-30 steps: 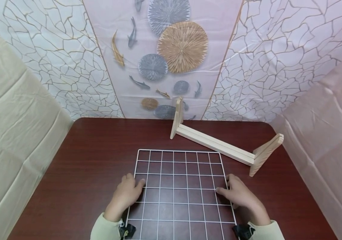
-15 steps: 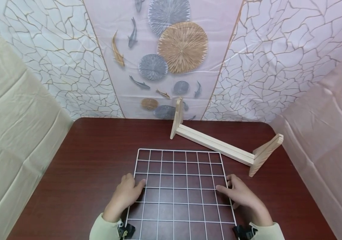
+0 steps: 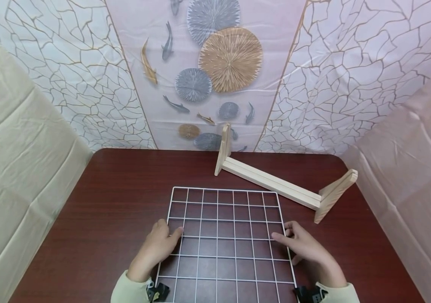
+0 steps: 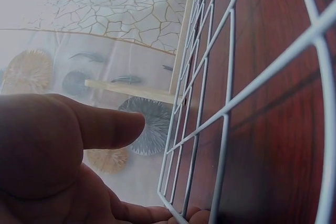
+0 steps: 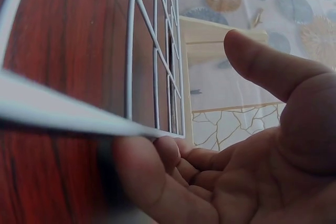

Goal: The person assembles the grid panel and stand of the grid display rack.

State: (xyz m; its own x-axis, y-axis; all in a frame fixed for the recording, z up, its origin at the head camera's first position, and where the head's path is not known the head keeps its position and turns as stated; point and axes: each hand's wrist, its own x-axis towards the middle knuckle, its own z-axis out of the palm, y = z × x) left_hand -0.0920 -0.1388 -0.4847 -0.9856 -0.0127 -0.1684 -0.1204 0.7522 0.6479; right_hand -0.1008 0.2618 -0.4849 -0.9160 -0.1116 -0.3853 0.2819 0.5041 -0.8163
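A white wire grid panel (image 3: 225,248) lies at the front middle of the table. My left hand (image 3: 157,244) is at its left edge. In the left wrist view, my left fingertips (image 4: 197,216) reach under the edge wire and the straight thumb stands apart from the grid. Along the right edge is my right hand (image 3: 304,244). Seen from the right wrist, its fingertips (image 5: 137,163) touch the outer wire from below, and the thumb is raised clear of it. The grid's near end falls outside the head view.
A pale wooden stand (image 3: 272,182) with two upright end pieces sits at the back right, angled, close to the grid's far right corner. The dark red table (image 3: 98,219) ends at a patterned cloth backdrop (image 3: 215,84). Light cloth hangs on both sides.
The grid has shifted very slightly to the left at its left and far edges. Both hands stay almost in place at its sides. The stand has not moved.
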